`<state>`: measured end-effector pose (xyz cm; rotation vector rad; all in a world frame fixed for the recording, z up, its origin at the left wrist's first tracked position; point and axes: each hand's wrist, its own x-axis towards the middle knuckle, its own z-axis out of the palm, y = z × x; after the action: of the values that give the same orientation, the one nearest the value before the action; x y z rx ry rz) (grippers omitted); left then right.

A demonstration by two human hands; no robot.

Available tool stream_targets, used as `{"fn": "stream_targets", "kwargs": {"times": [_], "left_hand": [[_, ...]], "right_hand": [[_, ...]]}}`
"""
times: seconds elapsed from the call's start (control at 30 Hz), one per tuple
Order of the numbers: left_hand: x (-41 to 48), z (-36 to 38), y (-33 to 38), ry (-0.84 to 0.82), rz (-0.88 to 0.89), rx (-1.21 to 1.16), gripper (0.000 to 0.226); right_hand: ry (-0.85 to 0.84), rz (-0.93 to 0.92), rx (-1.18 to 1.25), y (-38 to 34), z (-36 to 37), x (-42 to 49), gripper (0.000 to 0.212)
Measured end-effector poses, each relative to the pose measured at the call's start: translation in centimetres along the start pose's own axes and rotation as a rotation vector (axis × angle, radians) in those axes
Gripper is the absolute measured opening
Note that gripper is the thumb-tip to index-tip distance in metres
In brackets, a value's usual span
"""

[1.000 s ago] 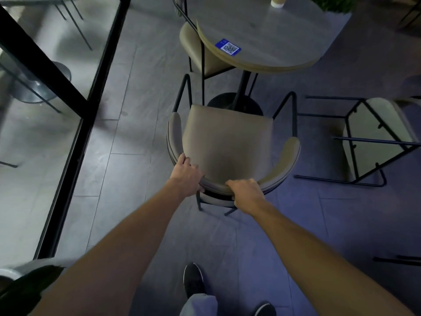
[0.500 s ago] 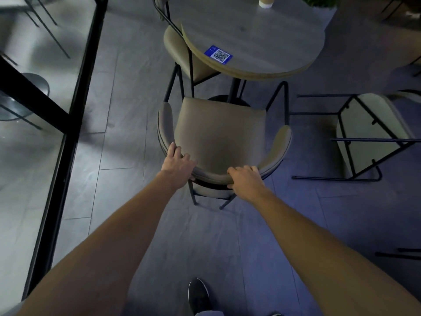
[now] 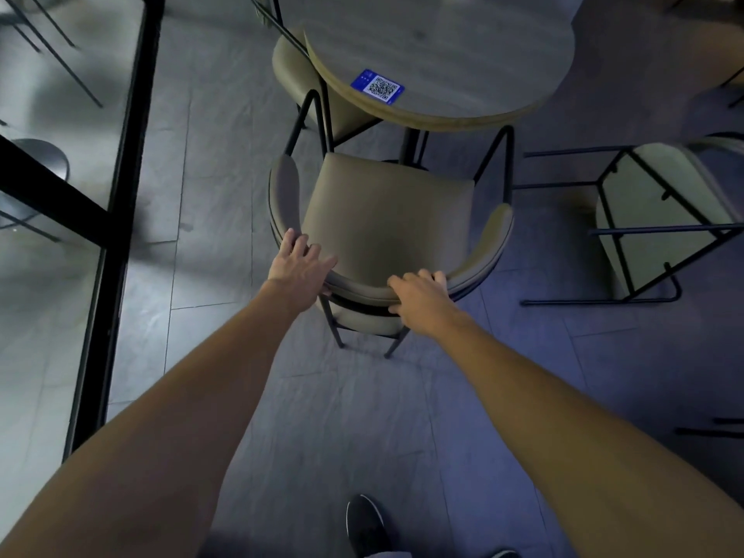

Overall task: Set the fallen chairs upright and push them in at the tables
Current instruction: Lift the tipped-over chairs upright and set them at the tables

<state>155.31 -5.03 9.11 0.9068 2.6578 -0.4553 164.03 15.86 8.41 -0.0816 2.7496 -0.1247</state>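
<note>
**Chair square ahead of both hands**

Our left hand [image 3: 300, 271] lies spread on the backrest; our right hand [image 3: 420, 300] curls over its rim. The upright chair [image 3: 386, 219] faces the desk [image 3: 463, 46] straight ahead, seat partly under; another fallen chair [image 3: 660, 219] lies right.

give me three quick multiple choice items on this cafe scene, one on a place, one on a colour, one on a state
1. Where is the QR sticker?
A. on the round table
B. on the floor
C. on a chair seat

2. What colour is the sticker's border?
A. red
B. blue
C. green

3. How does the chair on the right stand?
A. upright
B. stacked
C. tipped on its side

Answers:
1 A, it lies near the tabletop's front edge.
2 B, blue frames the white code.
3 C, its legs point sideways, while both hands rest on the upright chair.
</note>
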Motion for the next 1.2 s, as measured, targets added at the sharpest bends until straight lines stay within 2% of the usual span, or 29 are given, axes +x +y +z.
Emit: {"fn": "stream_targets", "kwargs": {"times": [0.2,0.47,0.6,0.87,1.03,1.2], "left_hand": [[-0.6,-1.1,2.2,-0.058,-0.120,-0.025,0.057],[-3.4,-5.6,9.6,0.009,-0.046,-0.202,0.041],[-2.8,-11.3,12.1,0.050,0.002,-0.212,0.044],[-1.3,-23.7,23.5,0.220,0.118,-0.305,0.040],[2.4,-31.0,30.8,0.266,0.161,-0.298,0.043],[7.9,-39.4,37.6,0.307,0.154,-0.265,0.046]], "right_hand": [[-0.009,0.001,0.034,0.2,-0.5,-0.4,0.034],[0.004,0.009,0.059,0.7,-4.9,-4.3,0.049],[0.073,0.038,0.016,3.7,-9.7,-7.3,0.051],[0.163,0.210,-0.002,16.3,-18.4,-15.3,0.051],[0.207,0.248,-0.018,27.3,-23.4,-18.8,0.060],[0.231,0.286,0.005,39.1,-27.1,-21.4,0.057]]}}
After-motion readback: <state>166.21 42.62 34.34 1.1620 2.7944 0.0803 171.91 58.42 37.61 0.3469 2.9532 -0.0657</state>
